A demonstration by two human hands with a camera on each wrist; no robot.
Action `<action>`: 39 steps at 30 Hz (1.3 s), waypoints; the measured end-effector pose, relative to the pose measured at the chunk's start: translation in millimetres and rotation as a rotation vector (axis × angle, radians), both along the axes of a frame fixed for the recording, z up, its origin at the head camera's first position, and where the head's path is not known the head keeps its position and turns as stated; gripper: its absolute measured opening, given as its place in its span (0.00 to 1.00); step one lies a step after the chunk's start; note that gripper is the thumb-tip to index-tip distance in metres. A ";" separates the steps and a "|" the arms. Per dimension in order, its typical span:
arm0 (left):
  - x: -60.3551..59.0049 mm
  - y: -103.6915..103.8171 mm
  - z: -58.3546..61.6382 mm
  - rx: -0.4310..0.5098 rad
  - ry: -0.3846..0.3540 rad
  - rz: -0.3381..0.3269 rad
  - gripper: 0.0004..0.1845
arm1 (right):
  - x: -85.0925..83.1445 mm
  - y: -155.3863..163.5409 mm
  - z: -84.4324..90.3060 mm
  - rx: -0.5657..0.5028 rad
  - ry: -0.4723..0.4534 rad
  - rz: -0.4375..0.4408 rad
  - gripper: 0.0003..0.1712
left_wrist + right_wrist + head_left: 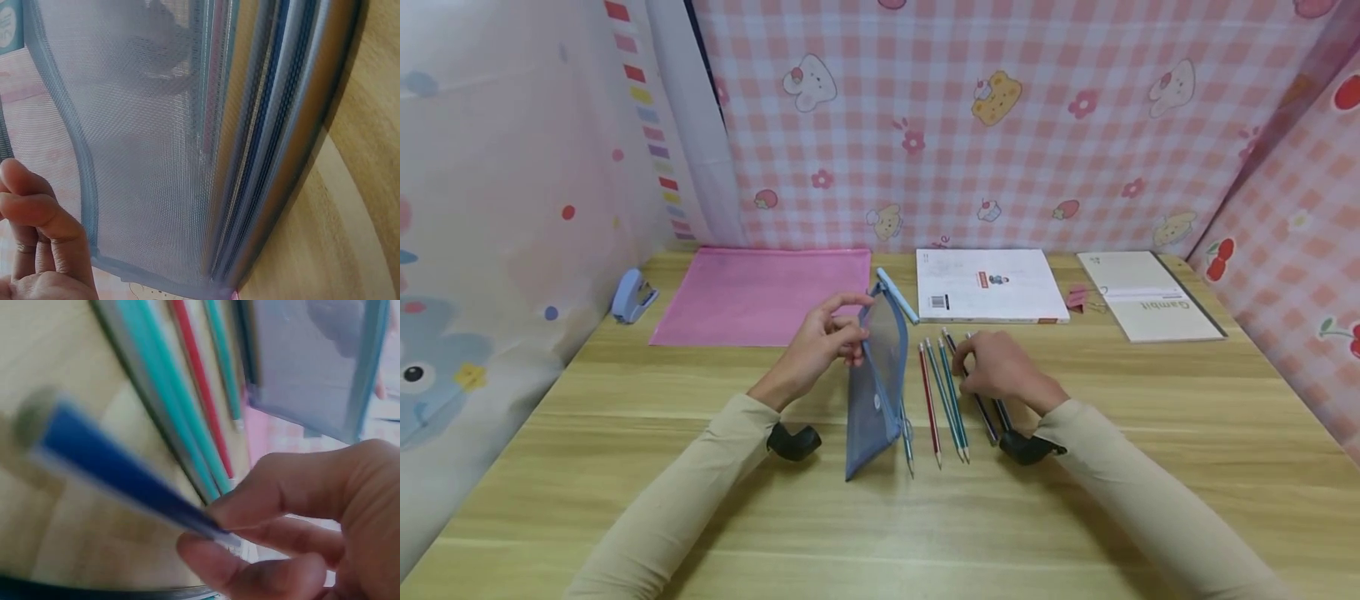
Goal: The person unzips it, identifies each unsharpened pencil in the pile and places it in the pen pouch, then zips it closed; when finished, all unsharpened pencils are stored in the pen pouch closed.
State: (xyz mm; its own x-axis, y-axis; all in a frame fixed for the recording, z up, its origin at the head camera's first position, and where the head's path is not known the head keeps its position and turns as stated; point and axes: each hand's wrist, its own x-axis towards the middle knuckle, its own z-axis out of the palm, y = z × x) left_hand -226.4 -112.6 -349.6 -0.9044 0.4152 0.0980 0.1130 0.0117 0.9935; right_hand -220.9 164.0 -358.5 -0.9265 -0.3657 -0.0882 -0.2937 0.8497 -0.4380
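My left hand [822,346] pinches the top rim of a blue mesh zipper pouch [867,421], which stands on its long edge with its mouth parted. Through the mesh in the left wrist view, several pencils [265,144] lie along its bottom. To the pouch's right, my right hand [1006,371] is over the pencils. Its thumb and finger pinch a dark blue pencil [119,465] by one end, the other end tilted toward the wrist camera. Beside it lie a red pencil [931,408], teal pencils [953,398] and another dark pencil [1002,414].
Behind the pouch are a pink pouch [767,296], a light blue pen [898,296] and a white book [992,283]. A blue stapler [631,297] stands at the left. Pink clips [1077,298] and a cream notebook [1150,296] lie at the right. Patterned curtains [985,150] enclose the table.
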 end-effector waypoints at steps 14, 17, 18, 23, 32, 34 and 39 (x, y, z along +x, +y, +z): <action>-1.0 2.9 -2.5 0.027 -0.002 -0.006 0.26 | 4.2 -7.5 42.5 -0.465 0.026 -0.092 0.16; -0.8 2.7 -3.1 0.031 0.001 -0.007 0.26 | 5.4 -18.3 49.4 -0.592 0.041 -0.084 0.17; -0.7 2.6 -3.2 0.033 0.001 -0.007 0.27 | 5.4 -22.6 50.8 -0.631 0.048 -0.083 0.17; 0.2 2.4 -4.6 0.043 -0.001 -0.012 0.28 | 3.9 -46.3 50.3 -0.756 0.093 -0.079 0.18; 0.0 2.9 -6.7 0.060 0.001 -0.012 0.28 | 7.9 -70.8 37.6 -0.639 0.076 -0.081 0.17; -0.2 3.3 -6.4 0.065 0.004 -0.010 0.29 | 10.0 -72.8 36.8 -0.582 0.062 -0.071 0.17; -0.6 3.3 -6.4 0.070 0.016 0.005 0.28 | 13.9 -77.6 39.6 -0.428 0.012 -0.016 0.16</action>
State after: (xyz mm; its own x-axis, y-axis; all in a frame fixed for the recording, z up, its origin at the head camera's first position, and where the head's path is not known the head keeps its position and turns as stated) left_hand -226.9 -109.4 -356.0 -0.9046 0.4025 0.1405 0.1286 -0.0568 0.9901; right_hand -207.0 86.4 -318.9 -0.9324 -0.3527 0.0793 -0.2893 0.5966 -0.7486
